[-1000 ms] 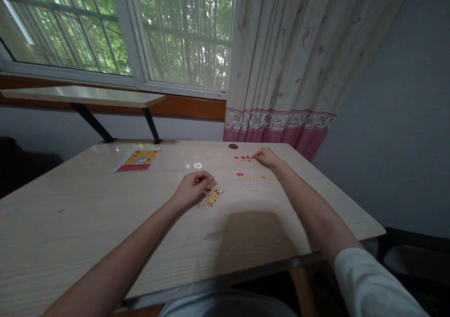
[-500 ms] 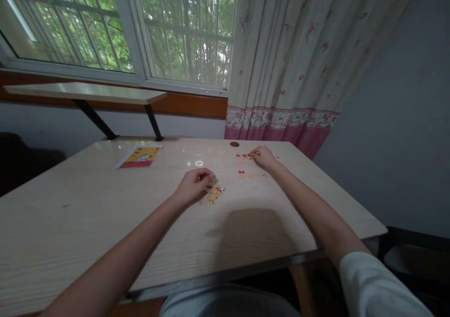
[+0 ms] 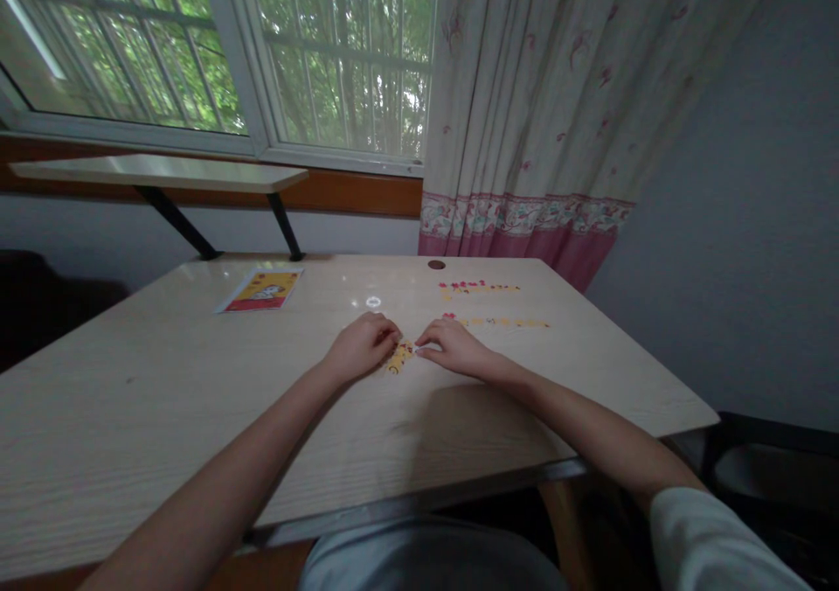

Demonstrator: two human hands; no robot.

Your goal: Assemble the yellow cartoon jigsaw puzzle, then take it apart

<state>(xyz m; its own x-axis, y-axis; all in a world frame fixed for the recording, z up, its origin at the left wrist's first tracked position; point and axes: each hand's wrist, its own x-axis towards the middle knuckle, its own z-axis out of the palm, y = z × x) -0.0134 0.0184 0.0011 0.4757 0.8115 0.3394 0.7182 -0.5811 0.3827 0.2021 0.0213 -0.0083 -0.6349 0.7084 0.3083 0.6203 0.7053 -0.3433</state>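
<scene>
A small pile of yellow jigsaw puzzle pieces lies on the table between my hands. My left hand rests at the pile's left edge, its fingers curled together; whatever they hold is too small to make out. From the right, my right hand reaches the pile, thumb and forefinger pinched at a whitish puzzle piece. Beyond it run two rows of pieces: a far row with red pieces along its left part, and a nearer row, mostly yellow, with red at its left end.
A yellow and red picture sheet lies at the back left of the pale wooden table. Behind it a raised shelf stands on black brackets. A round cable hole is near the back edge, before the curtain.
My right hand has come back from the far row to the pile, moving left and nearer. A red piece now shows where it was. My left hand has stayed at the pile.
</scene>
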